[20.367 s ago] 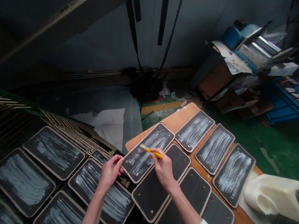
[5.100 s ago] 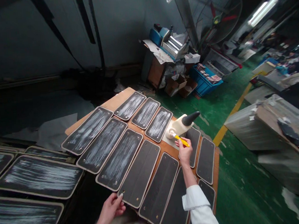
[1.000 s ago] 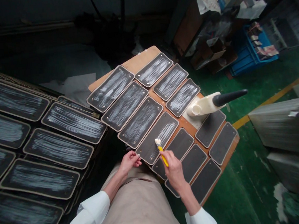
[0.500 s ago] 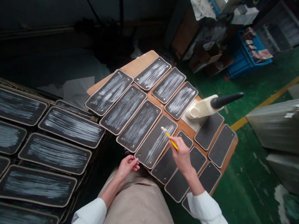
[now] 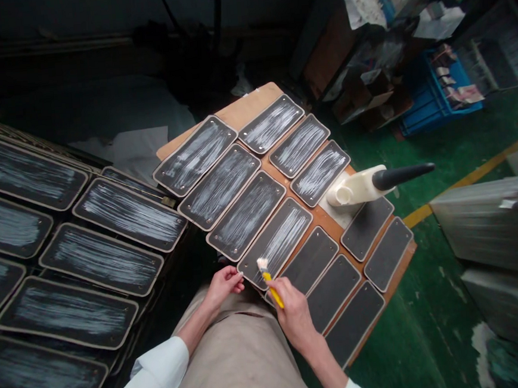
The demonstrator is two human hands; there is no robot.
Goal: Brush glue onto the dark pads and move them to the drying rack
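Observation:
My right hand (image 5: 291,310) is closed around a small paintbrush (image 5: 266,276) with a yellow handle. Its pale bristles touch a black rounded panel (image 5: 284,232) streaked with white liquid, close to the panel's lower left end. At that panel's near corner, my left hand (image 5: 225,285) pinches the edge between thumb and fingers. The panel lies on a brown board (image 5: 258,98) among several similar ones. Those farther off carry white streaks, while a nearer panel (image 5: 340,284) is plain black. A cream bottle (image 5: 359,187) with a dark handle sticking out stands at the board's right side.
To the left, stacked black panels (image 5: 130,213) with white streaks reach close to the board. A blue crate (image 5: 431,100) sits on the green floor at the upper right. Large pale boxes (image 5: 480,218) stand along the right side.
My right hand has drawn the brush down and left along the panel, and the white streaks there now cover more. My left hand stays at the corner. The view has shifted slightly.

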